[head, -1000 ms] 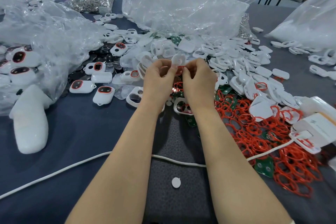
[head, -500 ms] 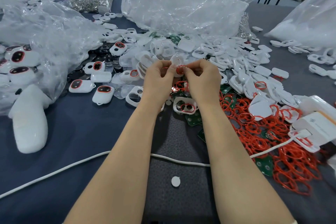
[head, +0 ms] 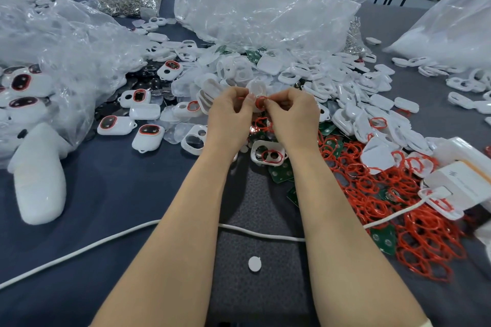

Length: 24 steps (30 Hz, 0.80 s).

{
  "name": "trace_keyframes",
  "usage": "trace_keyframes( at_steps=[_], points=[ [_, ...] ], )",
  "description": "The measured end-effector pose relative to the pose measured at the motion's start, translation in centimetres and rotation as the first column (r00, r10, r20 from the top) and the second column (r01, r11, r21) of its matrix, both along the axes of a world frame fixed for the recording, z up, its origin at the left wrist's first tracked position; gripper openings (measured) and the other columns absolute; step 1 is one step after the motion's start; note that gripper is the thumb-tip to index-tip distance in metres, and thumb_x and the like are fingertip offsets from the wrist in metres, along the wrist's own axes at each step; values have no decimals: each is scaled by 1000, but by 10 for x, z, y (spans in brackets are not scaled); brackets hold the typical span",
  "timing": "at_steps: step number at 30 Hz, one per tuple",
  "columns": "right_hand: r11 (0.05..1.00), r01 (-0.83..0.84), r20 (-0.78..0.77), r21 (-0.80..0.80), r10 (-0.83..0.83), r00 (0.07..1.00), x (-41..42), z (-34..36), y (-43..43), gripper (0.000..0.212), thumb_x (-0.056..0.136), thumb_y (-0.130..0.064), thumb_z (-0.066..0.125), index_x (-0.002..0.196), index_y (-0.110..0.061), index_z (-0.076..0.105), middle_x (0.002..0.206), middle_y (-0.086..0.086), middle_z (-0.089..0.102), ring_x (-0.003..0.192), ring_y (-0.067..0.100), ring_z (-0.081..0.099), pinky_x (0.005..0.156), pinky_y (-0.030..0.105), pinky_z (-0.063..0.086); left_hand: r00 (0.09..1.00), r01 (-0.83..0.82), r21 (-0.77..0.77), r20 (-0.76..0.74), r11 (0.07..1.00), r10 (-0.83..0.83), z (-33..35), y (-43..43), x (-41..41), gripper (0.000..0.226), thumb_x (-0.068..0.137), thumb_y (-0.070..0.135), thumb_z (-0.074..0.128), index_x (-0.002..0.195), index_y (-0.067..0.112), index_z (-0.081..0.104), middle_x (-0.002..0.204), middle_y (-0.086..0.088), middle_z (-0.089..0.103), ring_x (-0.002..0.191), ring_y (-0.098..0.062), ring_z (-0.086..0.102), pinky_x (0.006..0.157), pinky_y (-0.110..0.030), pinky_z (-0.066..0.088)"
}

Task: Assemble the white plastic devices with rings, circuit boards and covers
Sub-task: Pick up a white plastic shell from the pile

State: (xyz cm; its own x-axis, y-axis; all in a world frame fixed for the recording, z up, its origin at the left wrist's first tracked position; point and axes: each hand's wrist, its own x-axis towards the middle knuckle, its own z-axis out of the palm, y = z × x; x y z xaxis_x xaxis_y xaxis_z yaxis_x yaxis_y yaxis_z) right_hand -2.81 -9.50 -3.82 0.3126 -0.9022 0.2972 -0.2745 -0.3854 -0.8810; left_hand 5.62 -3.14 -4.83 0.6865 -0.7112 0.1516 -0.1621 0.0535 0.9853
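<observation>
Leftmost, at nine o'clock, a crumpled bag is covering some finished devices, and more devices are lying loose just right of it. A white cable is running across the cloth at six o'clock, passing under both forearms. At centre the left hand is pinching a white shell with curled fingers. The right hand is pinching a red ring against that shell, the fingertips of both hands nearly meeting. At five o'clock from the hands, a second shell is lying with a ring inside it, green boards just below. At three to four o'clock a heap of rings is spreading toward a white box.
</observation>
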Motion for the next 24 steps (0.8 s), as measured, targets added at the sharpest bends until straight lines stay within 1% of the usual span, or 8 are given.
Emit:
trace_keyframes(
  at_steps=[2, 4, 6, 9, 11, 17, 20, 24],
  points=[
    [999, -12, 18, 44, 11, 1000, -1, 1, 0, 9, 82, -19, 73, 77, -14, 67, 72, -4, 65, 71, 10, 63, 68, 21, 54, 1000, -2, 8, 1, 1000, 2, -1, -1, 0, 7, 97, 14, 54, 96, 19, 59, 97, -11, 71, 96, -24, 69, 93, -47, 53],
    [996, -26, 23, 84, 24, 999, -2, 2, 0, 12, 82, -19, 74, 74, -17, 65, 70, -5, 64, 72, 14, 65, 70, 36, 58, 1000, -6, 13, 8, 1000, 6, -2, -1, 1, 7, 97, 13, 54, 97, 18, 59, 98, -11, 71, 96, -25, 68, 92, -47, 53],
    [995, -31, 20, 96, 29, 999, -2, 2, 1, 12, 82, -18, 74, 74, -18, 65, 69, -5, 64, 71, 15, 65, 70, 42, 58, 1000, -7, 20, 21, 1000, 6, -2, -1, 0, 7, 97, 13, 54, 97, 17, 59, 97, -11, 71, 95, -24, 68, 92, -47, 53],
    [995, -18, 12, 95, 17, 1000, -2, 2, 1, 10, 82, -17, 73, 75, -16, 65, 71, -4, 64, 74, 17, 66, 72, 44, 57, 999, -5, 32, 52, 999, 4, -1, -1, 0, 7, 97, 15, 55, 97, 18, 60, 95, -8, 71, 93, -21, 69, 90, -45, 54],
    [991, -28, 20, 128, 26, 999, -2, 2, 1, 14, 81, -16, 74, 71, -18, 65, 72, 0, 66, 77, 21, 68, 73, 46, 58, 997, -8, 44, 71, 999, 5, -1, -1, -1, 10, 97, 16, 55, 103, 12, 62, 96, -8, 71, 94, -21, 69, 90, -44, 54],
    [981, -48, 29, 190, 43, 999, -2, 2, -2, 19, 78, -16, 77, 66, -20, 63, 78, 12, 70, 80, 28, 69, 76, 51, 56, 997, -31, 75, 67, 997, 26, 1, -1, 0, 17, 97, 15, 53, 110, 7, 62, 100, -12, 71, 96, -25, 68, 91, -46, 53],
    [981, -50, 14, 185, 48, 999, -1, 1, -3, 15, 79, -17, 76, 70, -17, 65, 79, 12, 70, 79, 28, 69, 76, 51, 56, 998, -34, 84, 64, 996, 28, 1, 0, -1, 21, 97, 14, 53, 114, 4, 61, 102, -13, 70, 98, -26, 67, 92, -46, 53],
    [987, -39, -8, 154, 40, 999, -1, 0, -4, 11, 81, -17, 75, 74, -15, 67, 76, 7, 69, 77, 24, 68, 74, 47, 57, 997, -34, 87, 68, 996, 28, 1, 0, -1, 20, 97, 15, 54, 112, 4, 62, 100, -13, 71, 95, -26, 68, 90, -46, 54]
  ],
)
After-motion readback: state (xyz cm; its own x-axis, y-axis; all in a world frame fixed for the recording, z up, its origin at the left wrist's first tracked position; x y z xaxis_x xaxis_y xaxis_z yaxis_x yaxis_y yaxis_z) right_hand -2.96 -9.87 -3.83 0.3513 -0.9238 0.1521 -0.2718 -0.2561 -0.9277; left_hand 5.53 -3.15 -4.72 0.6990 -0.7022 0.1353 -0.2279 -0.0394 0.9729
